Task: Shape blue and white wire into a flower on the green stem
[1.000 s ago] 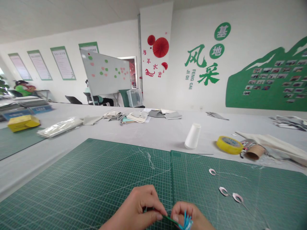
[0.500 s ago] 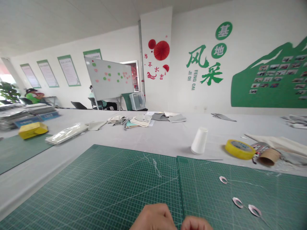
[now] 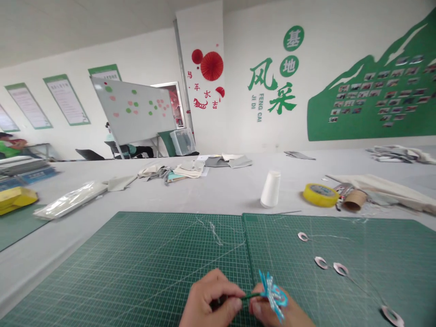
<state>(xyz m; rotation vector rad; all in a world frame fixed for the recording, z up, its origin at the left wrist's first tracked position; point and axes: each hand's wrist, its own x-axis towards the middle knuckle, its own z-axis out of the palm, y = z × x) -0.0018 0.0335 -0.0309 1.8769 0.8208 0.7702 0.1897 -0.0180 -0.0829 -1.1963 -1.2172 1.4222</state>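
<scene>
A small blue craft flower with silvery strands and a thin green stem lies across my two hands at the lower middle of the view. My left hand pinches the stem between thumb and fingers, to the left of the flower head. Just under the head, my right hand has its fingers closed around the stem, partly hidden by the blue strips. Both hands are above the green cutting mats, near where the two mats meet.
Several pinkish-white rings with threads lie on the right mat. Beyond stand a white thread cone, yellow tape and a cardboard tube. Fabric scraps, a clear plastic packet and a yellow box are further left.
The view has turned to the right. My hands have come further into view, and the blue flower with its green stem now shows between them.
</scene>
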